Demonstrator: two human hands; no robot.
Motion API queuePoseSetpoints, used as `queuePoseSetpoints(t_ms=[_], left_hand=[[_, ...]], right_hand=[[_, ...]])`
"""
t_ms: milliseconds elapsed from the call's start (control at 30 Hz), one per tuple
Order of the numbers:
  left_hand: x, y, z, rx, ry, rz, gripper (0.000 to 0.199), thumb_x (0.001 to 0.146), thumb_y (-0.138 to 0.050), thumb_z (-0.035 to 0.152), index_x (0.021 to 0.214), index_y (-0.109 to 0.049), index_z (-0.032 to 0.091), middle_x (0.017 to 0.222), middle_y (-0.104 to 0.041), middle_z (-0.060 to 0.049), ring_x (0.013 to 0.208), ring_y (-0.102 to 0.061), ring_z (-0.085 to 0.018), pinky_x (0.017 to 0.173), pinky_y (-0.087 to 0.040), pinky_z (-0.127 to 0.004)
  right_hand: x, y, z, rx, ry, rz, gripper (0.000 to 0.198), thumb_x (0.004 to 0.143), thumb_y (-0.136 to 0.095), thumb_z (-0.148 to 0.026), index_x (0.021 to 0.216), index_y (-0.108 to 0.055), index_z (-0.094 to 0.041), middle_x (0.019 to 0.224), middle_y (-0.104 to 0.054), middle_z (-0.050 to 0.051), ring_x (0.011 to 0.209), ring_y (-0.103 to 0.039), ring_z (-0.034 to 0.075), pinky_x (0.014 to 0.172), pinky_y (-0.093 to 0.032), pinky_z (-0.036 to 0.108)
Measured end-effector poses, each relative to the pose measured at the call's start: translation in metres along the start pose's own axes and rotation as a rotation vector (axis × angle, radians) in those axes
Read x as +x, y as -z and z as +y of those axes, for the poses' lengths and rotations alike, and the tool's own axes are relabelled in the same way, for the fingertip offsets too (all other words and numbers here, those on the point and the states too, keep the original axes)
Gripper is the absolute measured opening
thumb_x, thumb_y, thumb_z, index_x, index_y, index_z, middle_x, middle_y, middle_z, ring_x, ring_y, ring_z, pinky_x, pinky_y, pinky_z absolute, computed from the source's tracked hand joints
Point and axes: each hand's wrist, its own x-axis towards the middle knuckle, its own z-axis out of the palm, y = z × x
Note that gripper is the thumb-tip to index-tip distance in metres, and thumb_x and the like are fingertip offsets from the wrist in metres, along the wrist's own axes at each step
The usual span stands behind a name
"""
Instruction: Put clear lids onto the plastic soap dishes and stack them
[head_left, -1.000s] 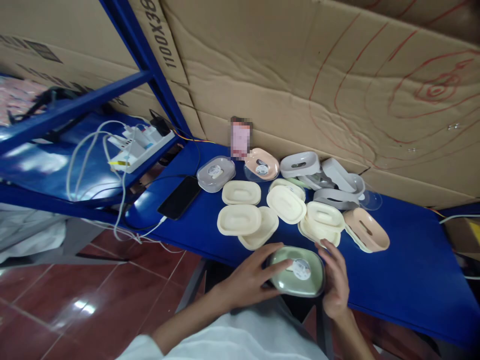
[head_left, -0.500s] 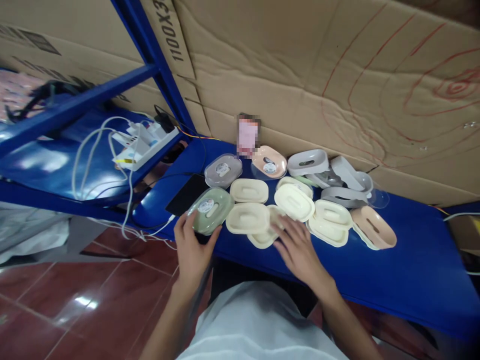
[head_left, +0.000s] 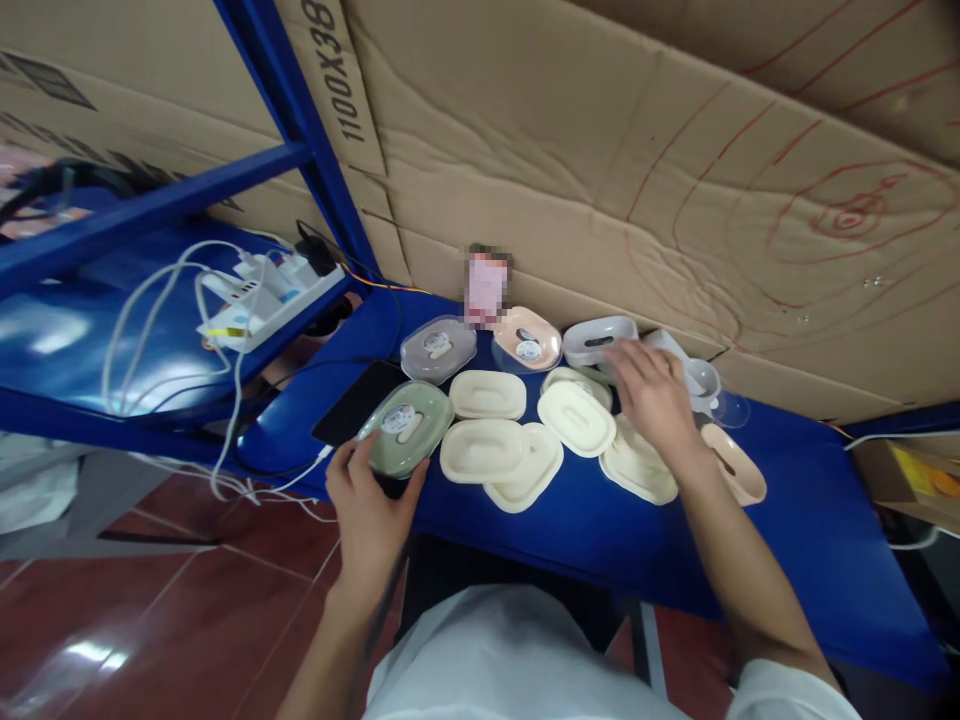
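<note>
My left hand (head_left: 375, 490) is closed round the near edge of a green oval soap dish (head_left: 411, 430) with a clear cover and a round label. My right hand (head_left: 649, 390) reaches over the grey pieces at the back, its slightly blurred fingers apart beside a grey slotted oval dish (head_left: 598, 338). The hand and forearm partly hide things beneath. Cream oval trays (head_left: 484, 452) lie between my hands, some overlapping. Behind them sit a covered grey-mauve dish (head_left: 439, 348) and a covered peach dish (head_left: 528, 340). A peach slotted piece (head_left: 739, 465) lies right of my forearm.
A black phone (head_left: 352, 405) with a white cable lies left of the green dish. A white power strip (head_left: 262, 300) with tangled cords rests on the left shelf. Cardboard (head_left: 525, 130) stands behind the blue table (head_left: 795, 560); a pixelated upright item (head_left: 487, 285) leans there.
My right hand has moved from the cream trays back and right, over the grey pieces. My left hand stays at the green dish. The whole view has shifted slightly.
</note>
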Motion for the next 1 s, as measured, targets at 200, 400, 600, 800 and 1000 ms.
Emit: queuePoseSetpoints(t_ms=[200,400,600,800,1000], left_hand=[[0.004,0.002,-0.004,-0.004,-0.056,0.043,0.079,0.091,-0.078,0.050,0.154,-0.046,0.015,0.147,-0.047,-0.022,0.145,-0.044,-0.041,0.122,-0.039,-0.064],[-0.018,0.006,0.029,0.110,-0.369,0.047,0.055,0.096,-0.076,0.028,0.146,-0.055,0.020,0.154,-0.049,-0.021,0.144,-0.051,-0.037,0.113,-0.046,-0.052],[-0.018,-0.005,0.048,0.197,-0.630,-0.219,0.026,0.103,-0.065,0.016,0.129,-0.068,0.021,0.132,-0.074,-0.013,0.121,-0.068,-0.031,0.105,-0.041,-0.048],[-0.019,-0.007,0.077,-0.027,-0.742,-0.328,0.022,0.104,-0.062,0.012,0.124,-0.069,0.019,0.117,-0.078,-0.009,0.114,-0.071,-0.025,0.112,-0.038,-0.048],[-0.070,-0.024,0.103,-0.173,-1.011,-0.611,0.032,0.104,-0.058,0.010,0.134,-0.068,0.019,0.122,-0.076,-0.009,0.117,-0.069,-0.023,0.114,-0.043,-0.046]], right_hand=[[0.024,-0.011,0.049,0.174,0.089,0.091,0.051,0.112,-0.037,-0.060,0.129,-0.073,-0.029,0.125,-0.080,0.009,0.125,-0.068,0.030,0.116,-0.043,0.064],[-0.025,0.025,0.005,0.095,0.051,0.152,0.030,0.109,-0.062,-0.032,0.137,-0.070,-0.026,0.133,-0.078,0.009,0.129,-0.069,0.028,0.114,-0.045,0.052],[-0.157,0.023,-0.088,0.328,-0.167,0.247,0.038,0.098,-0.076,-0.017,0.134,-0.070,-0.026,0.121,-0.080,0.008,0.115,-0.075,0.027,0.101,-0.055,0.048],[-0.223,0.006,-0.136,0.476,-0.664,0.411,0.033,0.099,-0.073,-0.020,0.131,-0.071,-0.025,0.126,-0.076,0.010,0.118,-0.073,0.029,0.097,-0.061,0.048],[-0.221,0.025,-0.118,0.507,-0.580,0.288,0.034,0.098,-0.071,-0.020,0.132,-0.070,-0.028,0.130,-0.076,0.011,0.123,-0.072,0.033,0.101,-0.061,0.056]])
